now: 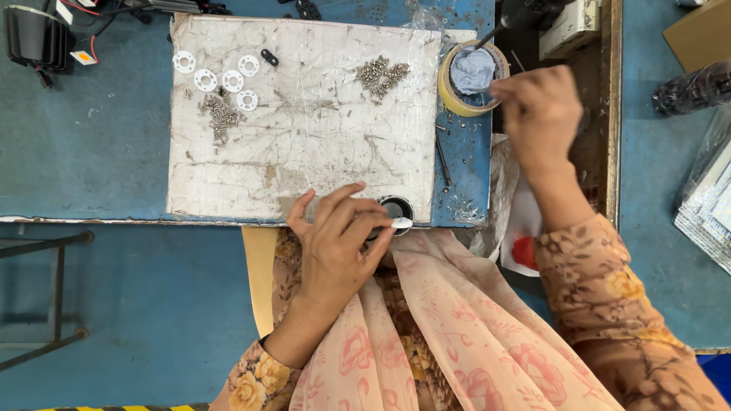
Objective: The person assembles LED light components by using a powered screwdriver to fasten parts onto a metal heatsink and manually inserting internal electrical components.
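My left hand (335,240) rests at the near edge of the worn white work board (304,167), gripping a small black round part (397,208) with a small white disc (401,223) at my fingertips. My right hand (539,114) reaches to the right of the board and holds a thin stick (489,36) that dips into a round yellow-rimmed pot of grey-white paste (471,73). Several white ring washers (226,79) and two heaps of small metal screws (219,113) (381,74) lie on the board.
The board sits on a blue table (84,152). A black device (34,36) with wires stands at the far left corner. Clear plastic packets (708,205) lie at the right. A wooden frame edge (611,114) runs beside my right hand. A small black clip (269,57) lies on the board.
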